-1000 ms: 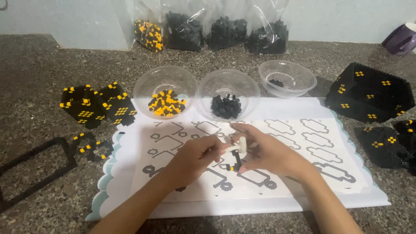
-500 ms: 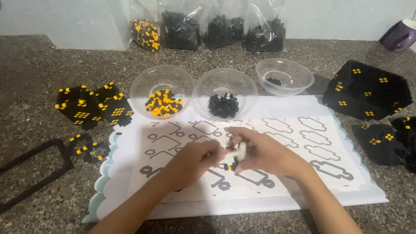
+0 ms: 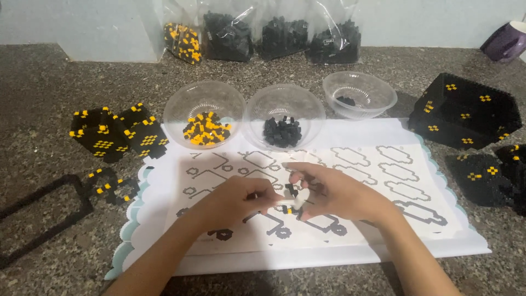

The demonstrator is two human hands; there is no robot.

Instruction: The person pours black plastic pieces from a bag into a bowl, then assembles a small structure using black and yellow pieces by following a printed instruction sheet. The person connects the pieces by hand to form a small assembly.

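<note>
My left hand (image 3: 235, 201) and my right hand (image 3: 334, 193) meet over the middle of a white pattern sheet (image 3: 383, 181) printed with outlined shapes. Between their fingertips sits a small white tool or strip with tiny black pieces (image 3: 292, 201); both hands pinch at it, fingers partly hiding it. Several black bead shapes (image 3: 222, 234) lie on the sheet's lower outlines. Behind the sheet stand three clear bowls: one with yellow and black beads (image 3: 205, 129), one with black beads (image 3: 282, 131), one nearly bare (image 3: 359, 96).
Black-and-yellow bead panels lie at left (image 3: 118, 134) and a large black assembled block at right (image 3: 466, 109). A black frame (image 3: 38, 211) lies far left. Bags of beads (image 3: 263, 33) line the back wall; a purple mug (image 3: 507, 41) stands at the back right.
The hands stayed together over the sheet's middle; the small piece between the fingers has shifted slightly lower and the fingers have closed around it. The camera view moved a little.
</note>
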